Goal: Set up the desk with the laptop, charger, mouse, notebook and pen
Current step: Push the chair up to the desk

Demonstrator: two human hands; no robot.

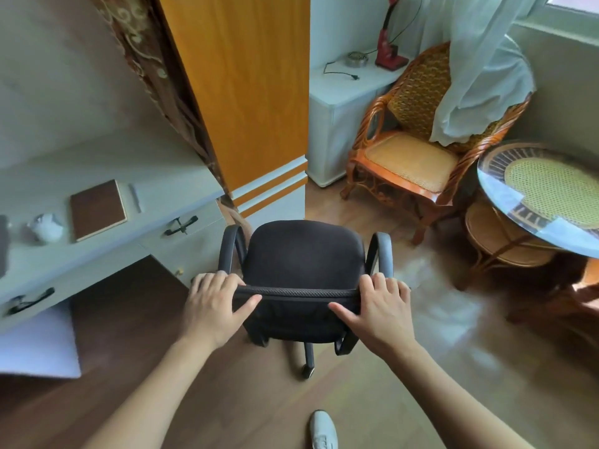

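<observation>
Hands: your left hand (215,304) and right hand (381,307) each grip the office chair (303,254) backrest top.
Notebook: notebook (97,210) lies on the bench (107,163), ten o'clock from your left hand, well apart.
Pen: pen (135,197) just beside it, three o'clock.

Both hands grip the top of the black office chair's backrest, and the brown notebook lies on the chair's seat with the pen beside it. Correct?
Not quite. The head view shows the brown notebook lying on the desk, with the pen beside it, not on the chair's seat. The rest holds: the left hand and right hand both grip the top of the black office chair backrest.
</observation>
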